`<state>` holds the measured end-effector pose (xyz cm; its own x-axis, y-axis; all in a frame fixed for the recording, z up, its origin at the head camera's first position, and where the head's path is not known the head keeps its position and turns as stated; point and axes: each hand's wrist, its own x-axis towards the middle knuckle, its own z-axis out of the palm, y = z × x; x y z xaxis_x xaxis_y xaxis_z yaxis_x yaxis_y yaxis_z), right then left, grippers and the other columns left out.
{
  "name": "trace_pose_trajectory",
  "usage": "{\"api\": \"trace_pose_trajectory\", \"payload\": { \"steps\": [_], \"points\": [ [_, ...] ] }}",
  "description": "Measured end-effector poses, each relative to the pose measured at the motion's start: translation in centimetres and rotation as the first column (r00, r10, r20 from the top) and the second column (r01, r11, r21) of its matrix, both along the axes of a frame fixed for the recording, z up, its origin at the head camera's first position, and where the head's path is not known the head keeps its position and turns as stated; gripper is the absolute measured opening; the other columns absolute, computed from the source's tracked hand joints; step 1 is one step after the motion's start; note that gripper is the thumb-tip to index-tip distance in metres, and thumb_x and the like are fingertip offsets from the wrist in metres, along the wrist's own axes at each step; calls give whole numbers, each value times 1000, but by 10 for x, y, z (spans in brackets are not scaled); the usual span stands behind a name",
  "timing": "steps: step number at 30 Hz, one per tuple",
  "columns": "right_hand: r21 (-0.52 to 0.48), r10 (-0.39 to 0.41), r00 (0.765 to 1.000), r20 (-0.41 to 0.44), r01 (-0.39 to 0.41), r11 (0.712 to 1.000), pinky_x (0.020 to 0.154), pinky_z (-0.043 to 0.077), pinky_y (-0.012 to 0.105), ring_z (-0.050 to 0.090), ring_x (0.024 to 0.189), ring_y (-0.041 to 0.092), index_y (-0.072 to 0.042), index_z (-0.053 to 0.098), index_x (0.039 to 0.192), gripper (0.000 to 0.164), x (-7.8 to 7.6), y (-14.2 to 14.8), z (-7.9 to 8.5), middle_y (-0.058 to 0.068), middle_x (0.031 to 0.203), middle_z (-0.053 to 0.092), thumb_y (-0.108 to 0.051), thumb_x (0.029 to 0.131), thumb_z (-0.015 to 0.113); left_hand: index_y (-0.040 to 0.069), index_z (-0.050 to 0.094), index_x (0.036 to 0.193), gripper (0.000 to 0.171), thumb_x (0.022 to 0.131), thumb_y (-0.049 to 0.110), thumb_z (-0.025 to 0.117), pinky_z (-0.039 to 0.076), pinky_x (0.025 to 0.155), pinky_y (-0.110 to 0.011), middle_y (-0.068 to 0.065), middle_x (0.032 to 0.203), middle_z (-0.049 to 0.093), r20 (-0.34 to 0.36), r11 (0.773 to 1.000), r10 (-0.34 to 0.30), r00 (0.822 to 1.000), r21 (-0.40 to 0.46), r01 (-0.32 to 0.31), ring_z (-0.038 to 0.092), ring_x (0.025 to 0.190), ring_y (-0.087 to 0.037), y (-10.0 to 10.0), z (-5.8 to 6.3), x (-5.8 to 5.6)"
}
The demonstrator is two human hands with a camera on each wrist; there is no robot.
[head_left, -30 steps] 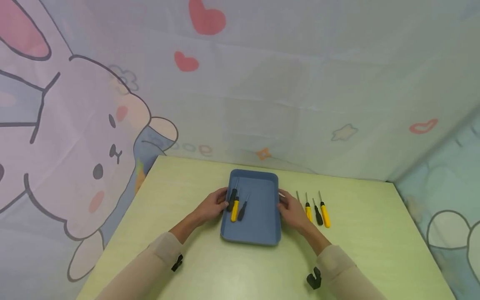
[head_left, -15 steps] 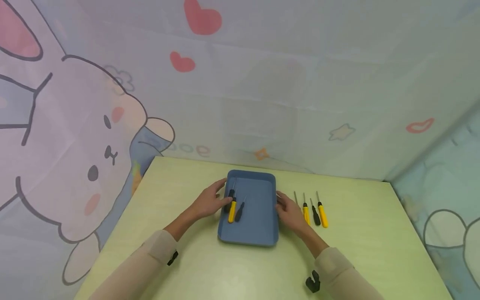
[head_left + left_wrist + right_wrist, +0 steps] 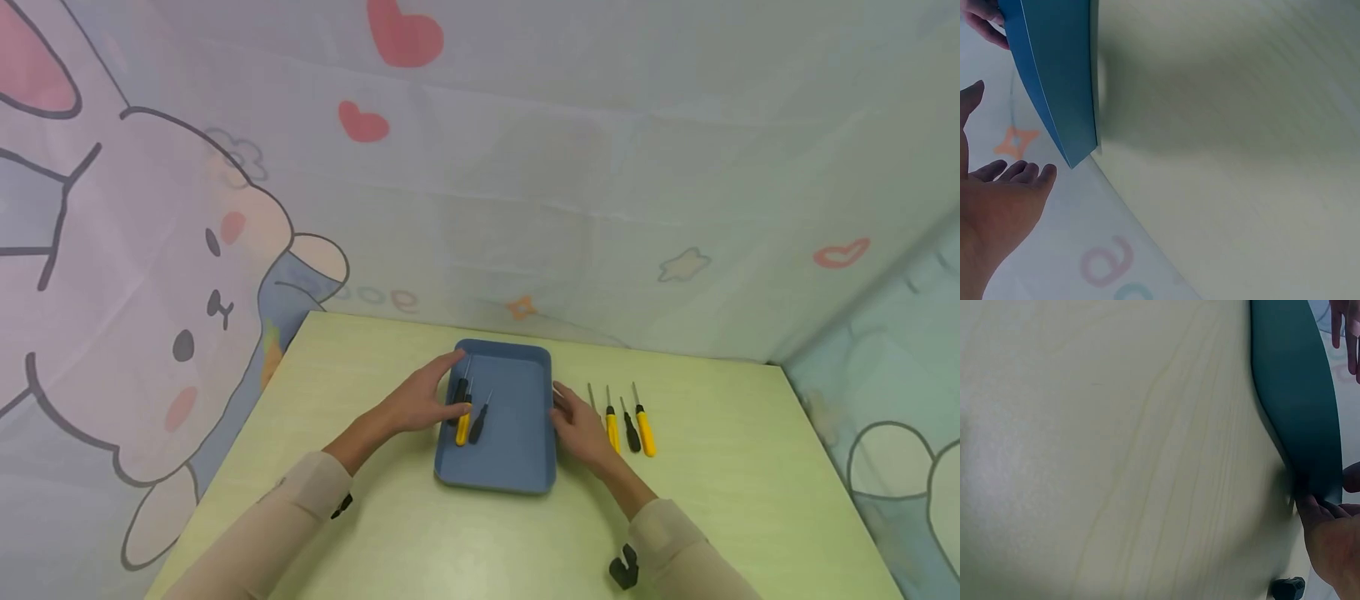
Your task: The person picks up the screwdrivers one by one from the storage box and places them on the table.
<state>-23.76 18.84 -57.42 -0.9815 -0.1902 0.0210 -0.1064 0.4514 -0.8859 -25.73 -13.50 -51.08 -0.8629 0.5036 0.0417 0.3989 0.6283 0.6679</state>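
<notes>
A blue tray (image 3: 517, 429) lies on the table with three screwdrivers at its left side: a black one (image 3: 460, 388), a yellow-handled one (image 3: 462, 432) and a smaller black one (image 3: 477, 427). Over the tray's left rim reaches my left hand (image 3: 420, 402), thumb and fingers spread apart. Its thumb overlaps the yellow handle in the head view; in the left wrist view the hand (image 3: 1004, 215) is apart from the tray wall (image 3: 1063, 81). At the opposite side, my right hand (image 3: 581, 429) holds the tray's edge, fingers low against the wall (image 3: 1300, 400) and thumb near the rim.
Right of the tray, several screwdrivers lie in a row on the table (image 3: 735, 467), among them a black one (image 3: 633, 437) and a yellow one (image 3: 647, 433). A printed cloth (image 3: 525, 167) hangs behind the table's far edge.
My left hand has let go of the tray's left edge, spread its fingers and moved in over the screwdrivers. My right hand stays at the tray's right side.
</notes>
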Motion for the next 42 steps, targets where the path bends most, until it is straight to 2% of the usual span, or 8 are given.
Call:
{"api": "trace_pose_trajectory", "payload": {
  "steps": [6,12,16,19,23,32,42],
  "points": [
    [-2,1,1000,-22,-1,1000,115,45,53,50,144,43,6,34,162,57,-1,2,2,29,159,45,-2,109,51,5,28,168,91,97,31,79,34,124,-57,-16,172,29,-57,997,-34,998,-69,30,32,156,-38,-1,4,-4],
    [11,4,999,-47,-3,1000,114,46,54,51,142,43,6,36,161,55,-4,3,5,30,157,48,-1,108,52,9,28,168,94,95,34,81,43,117,-57,-16,170,31,-88,988,-49,995,-149,35,43,149,-40,-2,0,-9],
    [8,0,999,-52,0,1000,114,46,55,52,141,44,6,37,160,55,-3,2,4,30,156,48,-1,108,52,9,29,168,96,93,38,82,38,119,-62,-16,169,35,-111,979,-49,993,-204,25,47,146,-40,-2,-3,-9],
    [2,1,999,-47,0,1000,113,46,55,52,142,45,7,36,160,55,-2,2,4,30,157,47,-1,108,52,9,29,168,97,93,40,82,34,117,-66,-15,169,35,-127,972,-46,991,-236,15,44,148,-39,-2,-5,-10],
    [7,-3,999,-32,3,1000,113,47,54,52,142,45,7,37,160,55,-1,2,3,30,157,47,-2,108,51,9,29,168,98,92,41,83,35,115,-67,-15,169,35,-141,965,-46,989,-262,8,40,151,-37,-3,-7,-10],
    [-6,-9,1000,1,9,1000,115,46,53,52,142,43,4,37,161,55,-1,1,-2,29,158,47,-3,109,52,6,31,166,98,91,39,83,37,119,-61,-19,166,39,-148,947,-86,985,-318,35,44,148,-39,-4,-11,-15],
    [-4,-3,1000,1,3,1000,115,46,53,52,142,43,5,36,161,55,0,0,-3,29,158,47,-3,109,51,2,32,165,98,91,38,84,37,123,-52,-21,167,35,-99,922,-113,989,-382,67,38,152,-39,3,-6,-19]
  ]
}}
